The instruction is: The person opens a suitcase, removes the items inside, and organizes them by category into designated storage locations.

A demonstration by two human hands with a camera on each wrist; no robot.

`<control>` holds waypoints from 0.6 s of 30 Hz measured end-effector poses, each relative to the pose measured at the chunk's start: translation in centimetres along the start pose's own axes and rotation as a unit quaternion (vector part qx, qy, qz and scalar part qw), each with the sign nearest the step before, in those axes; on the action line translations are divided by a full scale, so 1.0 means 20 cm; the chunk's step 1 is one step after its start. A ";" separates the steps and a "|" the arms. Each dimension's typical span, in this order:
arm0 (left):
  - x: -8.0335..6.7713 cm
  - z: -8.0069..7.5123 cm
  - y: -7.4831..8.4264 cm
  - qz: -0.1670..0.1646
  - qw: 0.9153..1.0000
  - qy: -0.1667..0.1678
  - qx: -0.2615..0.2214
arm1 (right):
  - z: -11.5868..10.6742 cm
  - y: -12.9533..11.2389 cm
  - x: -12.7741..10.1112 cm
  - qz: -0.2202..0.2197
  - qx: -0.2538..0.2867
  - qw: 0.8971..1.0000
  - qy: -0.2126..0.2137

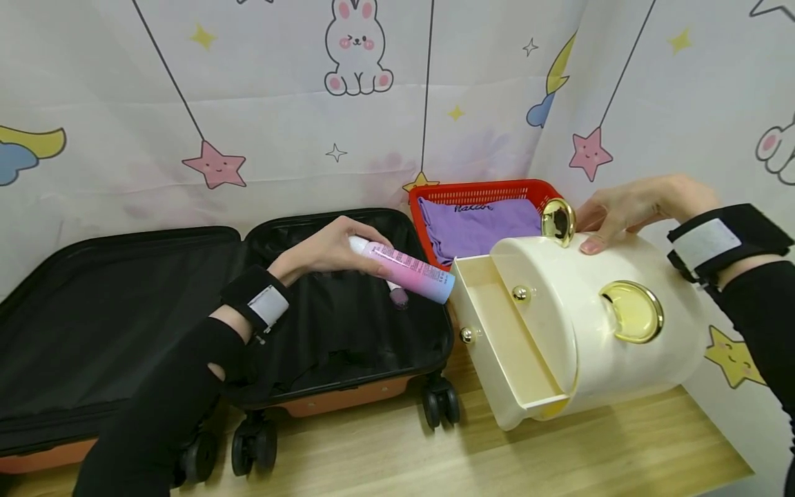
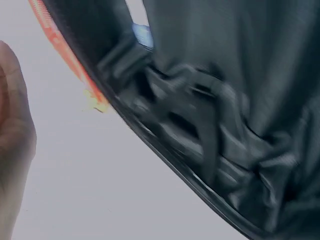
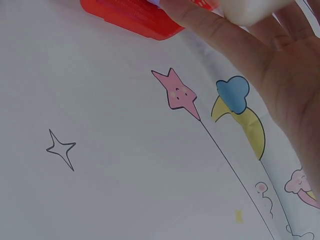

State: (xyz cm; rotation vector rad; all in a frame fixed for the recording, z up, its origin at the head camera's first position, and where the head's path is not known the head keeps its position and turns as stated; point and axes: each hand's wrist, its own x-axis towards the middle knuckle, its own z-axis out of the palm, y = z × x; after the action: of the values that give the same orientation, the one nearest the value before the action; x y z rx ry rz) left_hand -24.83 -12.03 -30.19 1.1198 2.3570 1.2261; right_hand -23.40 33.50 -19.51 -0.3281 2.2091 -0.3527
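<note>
My left hand [image 1: 338, 248] grips a pink-to-blue bottle [image 1: 410, 271] with a white end, tilted over the suitcase [image 1: 366, 345], its blue end close to the drawer. A small bottle with a purple end [image 1: 399, 297] lies in the black-lined suitcase, partly hidden behind the held bottle. My right hand [image 1: 640, 203] holds the upper back of a glossy cream storage box [image 1: 671, 304], thumb on its surface, other fingers partly hidden. The box has gold trim and knobs. Its lower drawer [image 1: 506, 345] is pulled out, with a bare floor inside.
A red basket [image 1: 534, 188] with folded purple cloth [image 1: 475, 224] stands behind the box. The other suitcase half [image 1: 112, 324] lies spread at left. Black wheels [image 1: 441, 400] stick out over the wooden tabletop [image 1: 397, 455]. A patterned curtain [image 1: 279, 124] backs everything.
</note>
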 end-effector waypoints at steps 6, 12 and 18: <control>0.09 0.08 0.09 -0.002 0.996 0.046 -0.073 | 0.00 0.00 0.00 0.001 -0.006 1.000 0.002; 0.18 0.14 0.21 -0.015 0.992 0.067 -0.101 | 0.00 0.00 0.00 -0.002 0.002 1.000 0.001; 0.24 0.16 0.28 -0.021 0.994 0.050 -0.091 | 0.02 0.01 -0.02 -0.005 -0.010 1.000 0.022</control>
State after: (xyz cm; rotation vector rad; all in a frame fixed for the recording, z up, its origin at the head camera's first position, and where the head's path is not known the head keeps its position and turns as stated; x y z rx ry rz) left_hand -23.39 -4.75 -27.25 0.9662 2.2714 1.4789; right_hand -22.89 33.83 -19.43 -0.3461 2.2554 -0.3478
